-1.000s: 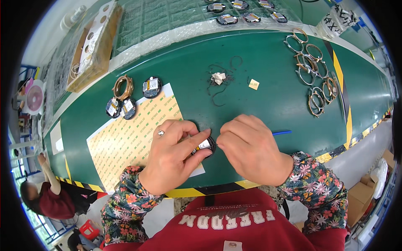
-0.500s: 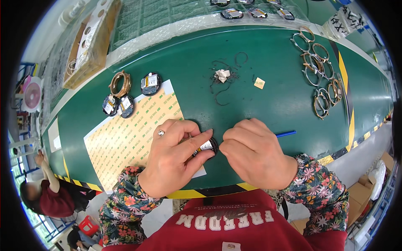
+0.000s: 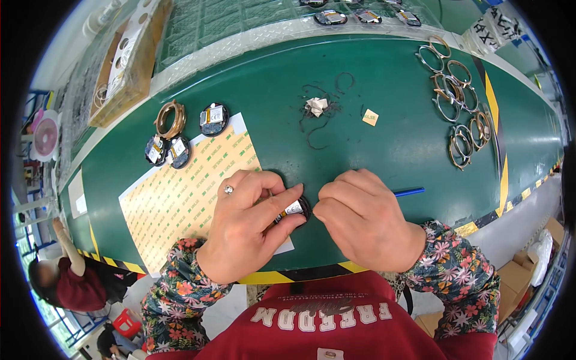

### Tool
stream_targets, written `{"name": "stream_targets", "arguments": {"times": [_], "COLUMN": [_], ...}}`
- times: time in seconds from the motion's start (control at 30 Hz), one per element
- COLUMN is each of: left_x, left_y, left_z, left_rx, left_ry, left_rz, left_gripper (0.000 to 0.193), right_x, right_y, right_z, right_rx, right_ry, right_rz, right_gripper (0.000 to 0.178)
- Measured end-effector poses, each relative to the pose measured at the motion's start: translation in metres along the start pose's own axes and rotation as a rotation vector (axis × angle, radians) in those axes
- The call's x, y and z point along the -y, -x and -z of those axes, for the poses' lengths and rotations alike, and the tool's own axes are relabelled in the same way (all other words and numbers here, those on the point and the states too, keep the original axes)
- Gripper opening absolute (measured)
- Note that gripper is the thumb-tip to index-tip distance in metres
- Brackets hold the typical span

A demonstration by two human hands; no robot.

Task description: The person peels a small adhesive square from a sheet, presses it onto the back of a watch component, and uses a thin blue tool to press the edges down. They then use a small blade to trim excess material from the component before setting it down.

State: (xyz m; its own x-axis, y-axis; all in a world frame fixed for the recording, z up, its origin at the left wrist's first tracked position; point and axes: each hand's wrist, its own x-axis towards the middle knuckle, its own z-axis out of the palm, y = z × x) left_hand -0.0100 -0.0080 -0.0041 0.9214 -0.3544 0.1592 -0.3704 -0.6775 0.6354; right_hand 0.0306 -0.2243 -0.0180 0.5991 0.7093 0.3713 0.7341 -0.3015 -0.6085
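Near the front edge of the green table, a round black watch module with a white label sits between the thumb and fingers of my left hand. It is partly covered by those fingers. My right hand is closed in a pinch just right of the module, with a small gap between them. Whatever it may grip is hidden by the curled fingers. A thin blue stick shows beyond the right hand; I cannot tell whether it lies on the table or is held.
A yellowish adhesive sheet lies under and left of my left hand. Behind it are more watch modules and stacked gold rings. Black scraps surround a crumpled white piece, near a small square. Metal watch frames lie right.
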Motion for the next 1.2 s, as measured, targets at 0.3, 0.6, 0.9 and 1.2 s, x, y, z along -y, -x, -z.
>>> {"name": "stream_targets", "arguments": {"times": [0.3,0.6,0.9,1.2], "left_x": [0.0022,0.0029,0.0033,0.0048], "left_y": [0.0007,0.0004,0.0002,-0.003], "left_z": [-0.0028,-0.0027,-0.0022,-0.0019], "left_rx": [-0.035,-0.029,-0.023,0.005], "left_ry": [0.007,0.012,0.014,0.018], "left_rz": [-0.007,-0.008,-0.009,-0.011], "left_gripper": [0.042,0.042,0.041,0.041], "right_x": [-0.0001,0.0,0.0,-0.0024], "right_y": [-0.0014,-0.0003,-0.0007,0.0007], "right_z": [-0.0024,-0.0012,-0.0041,-0.004], "right_rx": [-0.041,-0.032,-0.053,-0.052], "right_ry": [0.014,-0.005,0.009,0.014], "right_rz": [0.002,0.013,0.015,0.03], "right_gripper": [0.018,0.019,0.019,0.02]}}
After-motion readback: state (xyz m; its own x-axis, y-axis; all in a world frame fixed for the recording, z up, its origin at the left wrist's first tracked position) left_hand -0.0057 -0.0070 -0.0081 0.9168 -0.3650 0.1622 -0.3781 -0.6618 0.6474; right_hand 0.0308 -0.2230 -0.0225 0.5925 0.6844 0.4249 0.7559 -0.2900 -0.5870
